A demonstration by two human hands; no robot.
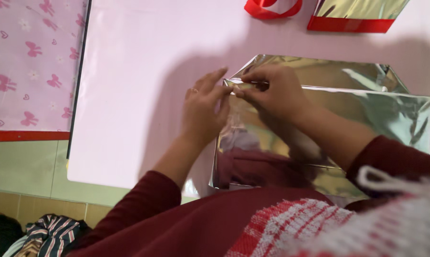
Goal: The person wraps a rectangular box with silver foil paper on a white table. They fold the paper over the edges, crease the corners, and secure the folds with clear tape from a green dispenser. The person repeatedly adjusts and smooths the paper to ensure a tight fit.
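Observation:
A box wrapped in shiny silver paper (pixel 367 109) lies on a pale pink board (pixel 143 71). My left hand (pixel 203 112) rests against the box's left end, fingers spread, with a ring on one finger. My right hand (pixel 277 90) pinches a folded flap of the silver paper at the top left corner, its fingertips meeting those of the left hand. Both arms wear dark red sleeves. The paper mirrors my arms and clothing.
A red ribbon (pixel 272 8) and a silver sheet with a red edge (pixel 355 14) lie at the far edge. Pink butterfly-patterned paper (pixel 29 66) with a red border lies at left. Striped cloth (pixel 50 235) sits at bottom left on a tiled floor.

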